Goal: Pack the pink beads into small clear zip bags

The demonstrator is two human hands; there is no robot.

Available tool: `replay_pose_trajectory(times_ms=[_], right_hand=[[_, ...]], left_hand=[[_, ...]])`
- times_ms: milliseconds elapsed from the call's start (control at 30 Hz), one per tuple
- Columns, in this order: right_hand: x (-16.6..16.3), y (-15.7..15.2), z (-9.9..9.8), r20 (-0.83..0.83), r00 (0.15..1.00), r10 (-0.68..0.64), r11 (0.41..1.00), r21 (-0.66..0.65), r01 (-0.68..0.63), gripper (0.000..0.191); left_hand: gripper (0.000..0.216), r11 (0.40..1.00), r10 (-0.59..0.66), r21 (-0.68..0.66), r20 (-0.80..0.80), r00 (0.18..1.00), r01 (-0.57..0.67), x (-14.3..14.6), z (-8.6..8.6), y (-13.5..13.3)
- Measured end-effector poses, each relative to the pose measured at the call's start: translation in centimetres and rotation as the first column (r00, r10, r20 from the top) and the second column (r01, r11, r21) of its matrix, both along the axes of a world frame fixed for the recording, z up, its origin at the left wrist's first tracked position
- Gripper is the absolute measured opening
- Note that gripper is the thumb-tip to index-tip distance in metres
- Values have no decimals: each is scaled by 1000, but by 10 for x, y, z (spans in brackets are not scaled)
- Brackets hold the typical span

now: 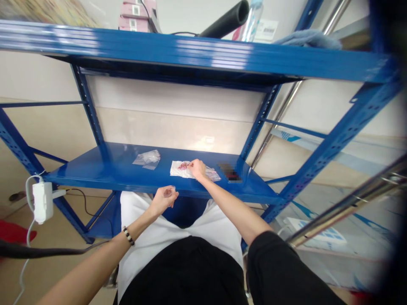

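Observation:
My left hand (163, 198) is closed around a small clear round container (169, 192), held just off the front edge of the shelf, above my lap. On the blue shelf lies a white tissue or cloth (175, 170) with a small pile of dark red beads (183, 165) on it. My right hand (198, 168) reaches down at the right side of this pile, its fingertips pinched together among the beads. Whatever is between them is too small to see. Partly behind my right wrist rests a clear plastic bag with reddish contents (213, 173).
Crumpled clear plastic bags (148, 159) lie left on the blue shelf (111, 169). A pixelated dark object (229, 173) sits at right. An upper shelf beam (190, 53) crosses above, with a black tube (225, 19) jutting over it. A white power adapter (43, 202) hangs at left.

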State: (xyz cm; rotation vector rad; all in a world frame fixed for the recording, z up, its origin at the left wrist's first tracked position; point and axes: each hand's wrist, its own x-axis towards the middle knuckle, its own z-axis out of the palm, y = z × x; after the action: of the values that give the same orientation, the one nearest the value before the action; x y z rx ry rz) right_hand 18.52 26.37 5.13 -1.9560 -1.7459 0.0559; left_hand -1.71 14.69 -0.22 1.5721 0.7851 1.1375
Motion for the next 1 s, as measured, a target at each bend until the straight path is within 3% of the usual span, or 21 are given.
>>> replay_pose_trajectory(times_ms=[67,133,233,300,400,567,667,867,1000], right_hand=[[-5,-7,4,-54,998,45,997,69,-41,17],[-14,-20,9,-160,969,189,967,200,-156,17],[-32,-58,16,-288,822,491,844,392,-367,14],[-42,-94,15,-340,727,596,788,422,-449,13],[-42,-149,3,-426,664,614,787,398,-472,14],[-17,-206,-22,-432,733,526,835,426,-348,13],[-8,-213,-29,-408,757,511,830,464,-310,14],[-15,-200,-30,-278,718,638,724,533,-437,9],[-18,-196,-32,-236,712,661,698,542,-469,9]], left_hand=[[36,999,32,0,-16,999,-32,-3,1,-3],[38,999,42,-9,-31,999,-42,-5,1,-6],[38,998,-29,-48,-48,998,26,0,1,-8],[35,993,-101,-70,-59,993,97,5,0,-9],[29,980,-197,-37,-124,973,194,12,-1,-12],[25,949,-131,233,-330,935,214,12,-2,-26],[25,944,-123,242,-377,918,225,11,-3,-31],[16,933,-179,227,-382,907,280,17,-2,-33],[12,935,-261,148,-330,907,323,22,0,-32]])
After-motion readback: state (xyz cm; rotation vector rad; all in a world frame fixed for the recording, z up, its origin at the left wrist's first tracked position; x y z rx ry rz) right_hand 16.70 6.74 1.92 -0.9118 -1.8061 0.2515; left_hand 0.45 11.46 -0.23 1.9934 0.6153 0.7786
